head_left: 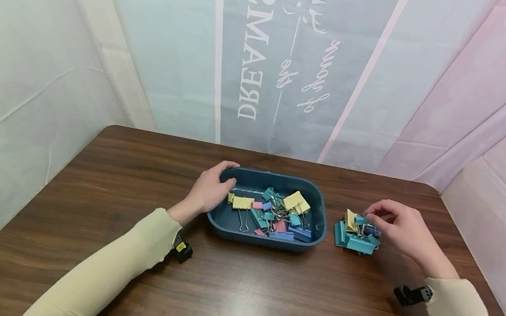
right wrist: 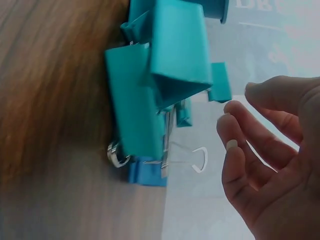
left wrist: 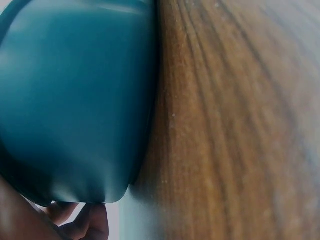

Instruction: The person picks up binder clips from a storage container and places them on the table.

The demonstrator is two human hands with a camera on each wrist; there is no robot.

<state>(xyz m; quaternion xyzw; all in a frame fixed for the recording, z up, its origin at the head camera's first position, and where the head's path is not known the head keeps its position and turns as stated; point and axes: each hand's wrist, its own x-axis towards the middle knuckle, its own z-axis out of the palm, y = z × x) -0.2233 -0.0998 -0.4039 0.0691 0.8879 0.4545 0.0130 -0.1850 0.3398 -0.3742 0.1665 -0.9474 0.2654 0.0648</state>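
Observation:
My left hand (head_left: pixel 207 190) grips the left end of a dark teal plastic bin (head_left: pixel 265 241), thumb over the rim and fingers outside. The bin's smooth outer wall (left wrist: pixel 80 100) fills much of the left wrist view. Inside lie several loose binder clips in yellow, teal, blue and pink, among them a yellow clip (head_left: pixel 243 203). Right of the bin, my right hand (head_left: pixel 400 230) pinches a small teal binder clip (right wrist: pixel 220 82) with thumb and index finger at the top of a clip pile. Large teal clips (right wrist: pixel 180 45) form the pile's base, with a yellow clip (head_left: pixel 350 221) above.
A dark wood-grain table (head_left: pixel 243 297) carries everything. Behind it hangs a pale cloth backdrop (head_left: pixel 166 48) with mirrored lettering, and white cloth walls (head_left: pixel 18 65) stand at both sides. Each wrist wears a small black camera (head_left: pixel 412 295).

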